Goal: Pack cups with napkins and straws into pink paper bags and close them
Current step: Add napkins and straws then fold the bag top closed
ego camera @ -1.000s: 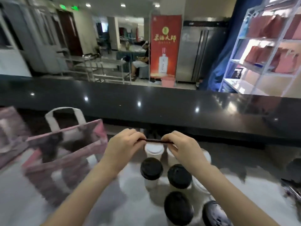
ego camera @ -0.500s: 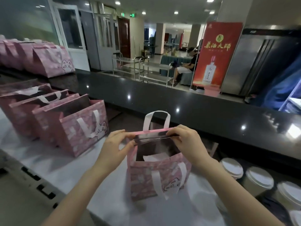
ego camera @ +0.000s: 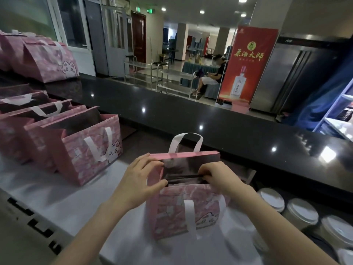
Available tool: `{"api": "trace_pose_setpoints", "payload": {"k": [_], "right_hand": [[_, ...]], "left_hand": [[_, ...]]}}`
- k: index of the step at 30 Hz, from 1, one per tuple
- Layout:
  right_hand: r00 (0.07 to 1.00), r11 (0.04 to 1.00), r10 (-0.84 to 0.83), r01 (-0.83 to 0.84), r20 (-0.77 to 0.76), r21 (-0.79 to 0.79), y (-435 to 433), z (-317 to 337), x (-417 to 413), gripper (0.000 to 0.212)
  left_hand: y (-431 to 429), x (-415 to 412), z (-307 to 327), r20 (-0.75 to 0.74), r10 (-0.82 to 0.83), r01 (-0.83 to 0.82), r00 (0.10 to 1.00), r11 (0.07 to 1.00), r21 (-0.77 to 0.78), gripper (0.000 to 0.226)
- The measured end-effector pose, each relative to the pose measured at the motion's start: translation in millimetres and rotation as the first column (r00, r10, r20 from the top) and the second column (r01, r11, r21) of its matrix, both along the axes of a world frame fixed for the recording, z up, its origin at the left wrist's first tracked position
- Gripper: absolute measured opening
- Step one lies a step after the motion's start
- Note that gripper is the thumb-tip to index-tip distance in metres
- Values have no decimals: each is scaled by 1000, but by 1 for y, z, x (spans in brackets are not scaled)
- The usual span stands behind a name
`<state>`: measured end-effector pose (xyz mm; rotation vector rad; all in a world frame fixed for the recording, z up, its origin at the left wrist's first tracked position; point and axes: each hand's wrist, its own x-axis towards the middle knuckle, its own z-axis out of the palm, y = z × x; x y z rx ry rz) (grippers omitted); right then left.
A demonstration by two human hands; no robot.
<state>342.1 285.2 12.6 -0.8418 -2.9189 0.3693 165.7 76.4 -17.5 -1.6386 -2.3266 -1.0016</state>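
Observation:
A pink paper bag (ego camera: pixel 183 211) with a cat print and white handles stands open on the white worktop in front of me. A thin dark straw (ego camera: pixel 183 176) lies level across the bag's mouth, just below the rim. My left hand (ego camera: pixel 141 180) pinches the straw's left end at the bag's left edge. My right hand (ego camera: pixel 221 177) pinches its right end inside the opening. What is inside the bag is too dark to make out.
Several open pink bags (ego camera: pixel 89 150) stand in a row at the left, closed ones (ego camera: pixel 47 62) behind them on the black counter (ego camera: pixel 191 115). White-lidded cups (ego camera: pixel 301 211) crowd the lower right. A person sits far back by a red banner (ego camera: pixel 246 67).
My view swung left from the cups to the open bag. Both hands carried the straw over and have lowered it from the rim into the bag's mouth.

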Motion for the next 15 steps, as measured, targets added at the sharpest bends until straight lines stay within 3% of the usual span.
{"api": "trace_pose_setpoints", "payload": {"k": [6, 9, 15], "right_hand": [[998, 998, 56, -56, 12, 8, 1, -1, -6, 32], [996, 998, 56, -57, -76, -17, 2, -2, -2, 33], [930, 995, 95, -91, -354, 28, 7, 8, 40, 14]], "left_hand": [[-5, -8, -4, -1, -39, 39, 999, 999, -33, 47], [-4, -5, -3, 2, -38, 38, 999, 999, -22, 43], [21, 29, 13, -43, 46, -41, 998, 993, 110, 50]]}}
